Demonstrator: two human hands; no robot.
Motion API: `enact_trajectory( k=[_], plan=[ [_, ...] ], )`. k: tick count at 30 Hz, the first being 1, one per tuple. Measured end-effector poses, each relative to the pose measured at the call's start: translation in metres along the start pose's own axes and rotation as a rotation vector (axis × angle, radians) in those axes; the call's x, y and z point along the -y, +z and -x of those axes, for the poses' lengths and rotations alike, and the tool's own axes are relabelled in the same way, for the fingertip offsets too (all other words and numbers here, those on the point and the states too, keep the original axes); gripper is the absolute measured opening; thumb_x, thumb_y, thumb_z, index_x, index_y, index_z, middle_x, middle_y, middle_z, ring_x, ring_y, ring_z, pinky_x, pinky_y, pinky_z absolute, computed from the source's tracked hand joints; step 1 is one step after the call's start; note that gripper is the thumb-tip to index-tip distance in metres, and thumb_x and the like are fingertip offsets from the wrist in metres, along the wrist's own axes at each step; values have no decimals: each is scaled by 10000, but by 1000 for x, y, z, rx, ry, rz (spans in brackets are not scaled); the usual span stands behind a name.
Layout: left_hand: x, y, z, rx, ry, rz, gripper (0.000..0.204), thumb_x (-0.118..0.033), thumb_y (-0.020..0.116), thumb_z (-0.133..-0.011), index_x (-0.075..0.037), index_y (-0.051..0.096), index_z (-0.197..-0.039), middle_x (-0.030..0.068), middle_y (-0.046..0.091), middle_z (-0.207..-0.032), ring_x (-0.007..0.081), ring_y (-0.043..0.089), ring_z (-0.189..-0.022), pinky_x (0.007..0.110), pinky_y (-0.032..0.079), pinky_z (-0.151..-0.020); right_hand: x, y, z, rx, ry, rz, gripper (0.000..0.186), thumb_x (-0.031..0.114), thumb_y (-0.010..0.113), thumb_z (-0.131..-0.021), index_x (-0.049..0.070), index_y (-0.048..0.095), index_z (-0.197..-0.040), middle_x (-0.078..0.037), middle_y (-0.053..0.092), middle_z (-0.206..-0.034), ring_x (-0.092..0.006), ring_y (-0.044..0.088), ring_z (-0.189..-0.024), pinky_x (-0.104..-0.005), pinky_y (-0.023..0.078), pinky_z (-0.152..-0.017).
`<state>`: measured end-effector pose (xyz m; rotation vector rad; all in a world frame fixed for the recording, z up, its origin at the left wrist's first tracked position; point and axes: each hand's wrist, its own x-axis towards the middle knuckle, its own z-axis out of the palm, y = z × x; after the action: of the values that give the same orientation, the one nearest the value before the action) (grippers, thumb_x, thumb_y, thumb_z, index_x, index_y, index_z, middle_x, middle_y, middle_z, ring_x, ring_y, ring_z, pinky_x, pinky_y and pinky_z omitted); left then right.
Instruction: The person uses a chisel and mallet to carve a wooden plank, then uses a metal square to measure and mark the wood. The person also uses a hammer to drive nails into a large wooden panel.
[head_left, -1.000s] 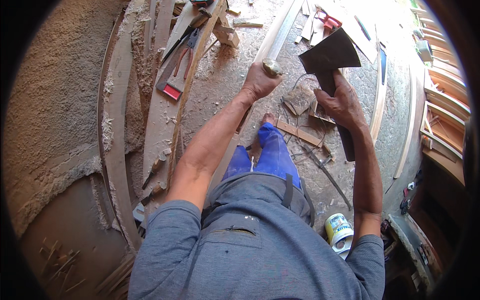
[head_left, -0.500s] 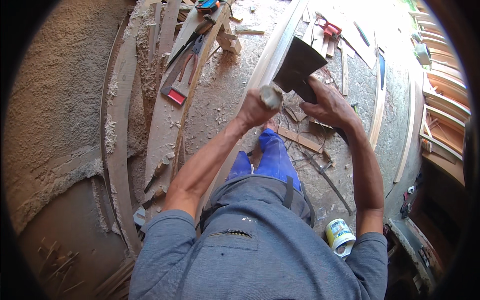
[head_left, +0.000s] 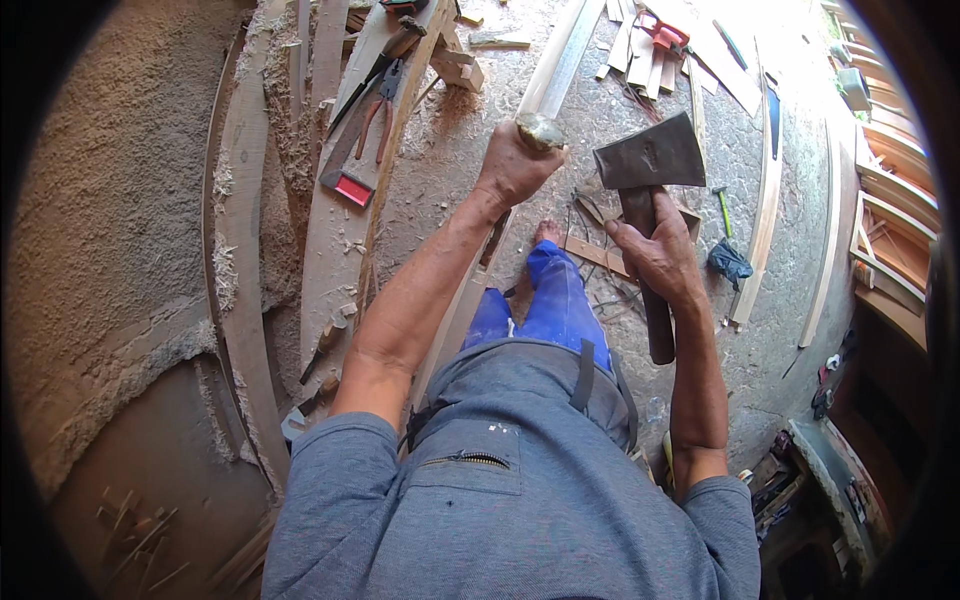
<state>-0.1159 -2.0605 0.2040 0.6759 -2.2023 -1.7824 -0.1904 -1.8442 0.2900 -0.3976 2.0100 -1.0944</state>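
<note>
My left hand [head_left: 515, 168] is closed round a chisel, held upright over the long board [head_left: 552, 72]. The chisel's pale, round handle end [head_left: 540, 131] sticks out above my fist, and part of a dark blade shows below; its tip I cannot make out. My right hand [head_left: 662, 250] grips a hatchet near its head. The hatchet's broad dark steel head [head_left: 652, 155] is raised just right of the chisel, apart from it, and its wooden handle points back toward me. The board runs beneath my left arm and alongside my legs.
On the plank bench [head_left: 325, 255] at left lie pliers [head_left: 378, 115], a handsaw [head_left: 385, 65], a red-faced block [head_left: 348, 187] and wood shavings. Beyond stands a red power tool [head_left: 664, 38] among wood strips. A green-handled hammer [head_left: 723, 212] and dark bag [head_left: 730, 262] lie right.
The hatchet has swung to the right and nearer, away from the chisel, and its handle now shows fully. My left hand has shifted slightly away from me, still gripping the chisel.
</note>
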Motion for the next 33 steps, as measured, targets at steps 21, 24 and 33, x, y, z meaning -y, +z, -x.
enact_trajectory(
  k=[21,24,33],
  plan=[
    [31,6,23,-84,149,-142,103,-124,769,-777,-38,719,-805,111,722,-718,187,717,-688,347,567,-636,40,3,-45,98,-438,883,259,81,597,-889,27,416,-1067,-243,639,-760,-421,676,-720,-556,515,-680],
    [37,11,24,-85,105,-121,137,-159,767,-777,-35,725,-819,97,731,-736,173,716,-720,343,569,-673,42,-12,-42,154,-381,761,385,192,698,-898,24,489,-1173,-269,666,-934,-407,688,-822,-499,527,-728],
    [55,26,-9,-32,-22,-100,140,-179,747,-809,-50,755,-860,40,751,-768,84,687,-743,302,562,-701,70,-25,-92,-173,-214,513,321,142,571,-942,-48,467,-1178,-241,687,-951,-292,715,-836,-418,612,-701]
  ],
)
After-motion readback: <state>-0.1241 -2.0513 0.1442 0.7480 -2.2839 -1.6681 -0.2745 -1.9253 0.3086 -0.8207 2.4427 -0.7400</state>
